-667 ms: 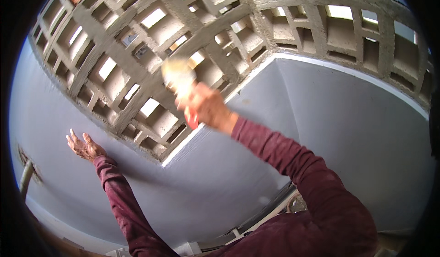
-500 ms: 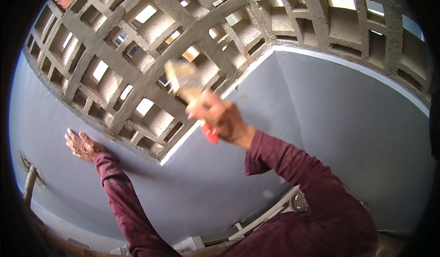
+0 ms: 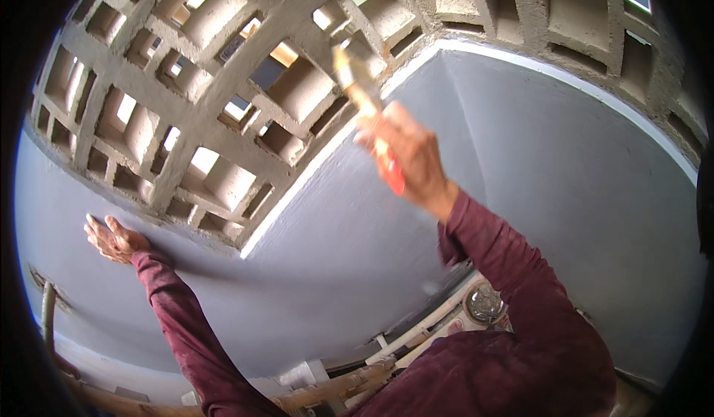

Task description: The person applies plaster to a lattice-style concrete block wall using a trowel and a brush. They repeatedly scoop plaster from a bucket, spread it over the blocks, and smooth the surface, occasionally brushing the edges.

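Paintbrush point(image 3: 366, 108) clamped in right hand point(image 3: 405, 153), axis diagonal, bristles up-left past knuckles at lattice blocks point(image 3: 223, 112); left hand point(image 3: 111, 238) flat, spread on grey wall point(image 3: 335, 283).

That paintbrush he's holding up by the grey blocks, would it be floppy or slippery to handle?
The paintbrush probably handles stiffly: its handle runs straight through the right hand. The bristle end looks soft, so it likely bends against the lattice blocks. It seems light, held up by one hand.
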A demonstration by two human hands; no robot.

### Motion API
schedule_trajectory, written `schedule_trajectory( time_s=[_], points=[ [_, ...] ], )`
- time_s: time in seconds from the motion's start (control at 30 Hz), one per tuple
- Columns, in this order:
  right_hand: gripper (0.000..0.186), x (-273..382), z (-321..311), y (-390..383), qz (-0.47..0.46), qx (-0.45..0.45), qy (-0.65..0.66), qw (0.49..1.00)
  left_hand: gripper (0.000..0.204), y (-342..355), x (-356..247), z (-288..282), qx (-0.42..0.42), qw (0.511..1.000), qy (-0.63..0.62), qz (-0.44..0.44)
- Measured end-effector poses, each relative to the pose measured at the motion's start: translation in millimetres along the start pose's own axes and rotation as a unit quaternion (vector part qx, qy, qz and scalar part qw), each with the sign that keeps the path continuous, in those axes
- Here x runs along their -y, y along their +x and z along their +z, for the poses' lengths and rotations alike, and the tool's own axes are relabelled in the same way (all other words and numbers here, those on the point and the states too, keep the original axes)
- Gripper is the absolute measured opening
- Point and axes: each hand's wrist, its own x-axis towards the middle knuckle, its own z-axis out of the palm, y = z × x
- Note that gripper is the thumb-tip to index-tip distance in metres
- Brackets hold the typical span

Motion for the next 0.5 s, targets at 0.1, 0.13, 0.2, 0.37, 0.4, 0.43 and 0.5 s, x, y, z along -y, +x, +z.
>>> schedule_trajectory(
  time_s=[0.1,0.13,0.2,0.37,0.4,0.43,0.5],
  points=[
    [0.022,-18,9,6,0.028,-0.027,-0.055,0.998,0.056,2,1,7,-0.013,1.0,-0.015,0.024],
    [0.021,-20,14,6,0.028,-0.041,-0.07,0.996,0.056,1,-1,12,-0.016,0.999,-0.024,0.031],
    [0.019,-17,23,7,0.008,-0.023,-0.077,0.997,0.055,1,-6,20,-0.02,0.998,-0.039,0.036],
    [0.025,-5,-24,13,-0.014,0.065,0.027,0.997,0.053,-8,-2,24,-0.025,0.999,-0.031,0.013],
    [0.026,-6,-40,28,-0.04,0.125,0.028,0.991,0.052,-11,11,21,-0.034,0.998,-0.039,0.042],
    [0.027,-9,-53,49,-0.065,0.184,0.04,0.98,0.051,-4,27,7,-0.029,0.997,-0.017,0.071],
    [0.025,-30,-80,85,-0.121,0.26,0.017,0.958,0.05,0,25,10,-0.032,0.997,-0.023,0.06]
  ],
)
